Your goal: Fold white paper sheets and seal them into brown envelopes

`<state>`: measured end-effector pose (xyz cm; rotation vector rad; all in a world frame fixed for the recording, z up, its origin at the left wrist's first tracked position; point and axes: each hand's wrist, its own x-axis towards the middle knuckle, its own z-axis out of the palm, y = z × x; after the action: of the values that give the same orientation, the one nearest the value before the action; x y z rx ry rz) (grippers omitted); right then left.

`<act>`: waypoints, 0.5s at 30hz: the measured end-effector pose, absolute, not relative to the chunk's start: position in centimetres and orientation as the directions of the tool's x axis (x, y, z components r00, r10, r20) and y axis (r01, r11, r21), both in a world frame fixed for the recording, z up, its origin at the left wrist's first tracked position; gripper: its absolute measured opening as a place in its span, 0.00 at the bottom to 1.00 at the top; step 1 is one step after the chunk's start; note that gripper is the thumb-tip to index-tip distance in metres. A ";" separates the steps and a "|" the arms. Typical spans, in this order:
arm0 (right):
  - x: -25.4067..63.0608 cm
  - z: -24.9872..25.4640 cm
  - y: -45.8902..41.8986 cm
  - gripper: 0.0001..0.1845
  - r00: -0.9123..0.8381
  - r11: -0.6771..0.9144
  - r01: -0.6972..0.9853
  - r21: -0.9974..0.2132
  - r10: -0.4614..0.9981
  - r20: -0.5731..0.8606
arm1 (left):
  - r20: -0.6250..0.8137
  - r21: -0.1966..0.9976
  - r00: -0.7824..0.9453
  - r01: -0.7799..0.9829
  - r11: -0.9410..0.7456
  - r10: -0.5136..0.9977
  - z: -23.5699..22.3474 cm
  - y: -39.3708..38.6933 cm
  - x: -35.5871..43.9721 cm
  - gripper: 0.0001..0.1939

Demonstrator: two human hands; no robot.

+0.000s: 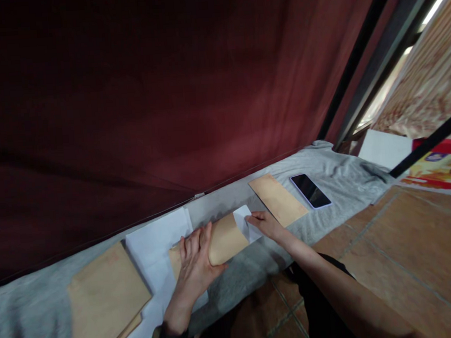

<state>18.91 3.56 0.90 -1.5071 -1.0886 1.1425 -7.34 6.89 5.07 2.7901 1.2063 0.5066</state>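
Note:
A brown paper envelope [227, 239] lies across the cloth-covered ledge, with a white paper [243, 220] sticking out of its right end. My left hand [197, 258] lies over the envelope's left part, its thumb along the near edge and its fingers over the top. At the right end, my right hand [266, 224] pinches the white paper between thumb and fingers. How far the paper reaches inside the envelope is hidden. Left of my left hand are white sheets [157, 240] and a stack of brown envelopes [106, 295].
Another brown envelope [277, 199] and a phone [311, 190] lie on the grey cloth [334, 177] to the right. A dark red curtain [204, 88] hangs behind. Dark metal bars [356, 57], a colourful box [445, 161] and a tiled floor [416, 243] are at the right.

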 end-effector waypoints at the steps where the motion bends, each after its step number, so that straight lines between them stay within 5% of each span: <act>1: 18.6 0.9 3.5 0.24 0.164 -0.176 0.104 -0.979 0.974 -0.157 | 0.273 0.183 0.643 0.695 -0.695 0.715 5.1 6.8 -7.2 0.59; 10: 17.6 1.5 3.4 0.18 0.148 0.044 0.491 -0.870 0.980 0.133 | 0.260 0.192 0.639 0.701 -0.687 0.724 4.9 6.9 -6.7 0.58; 15: 17.3 0.4 3.6 0.16 0.116 -0.057 0.384 -0.921 0.993 -0.013 | 0.261 0.197 0.657 0.681 -0.706 0.707 4.6 7.0 -6.4 0.57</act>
<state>17.32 3.63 0.41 -1.5737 -1.3882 0.9365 -6.43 6.98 4.61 2.7849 1.1680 0.4920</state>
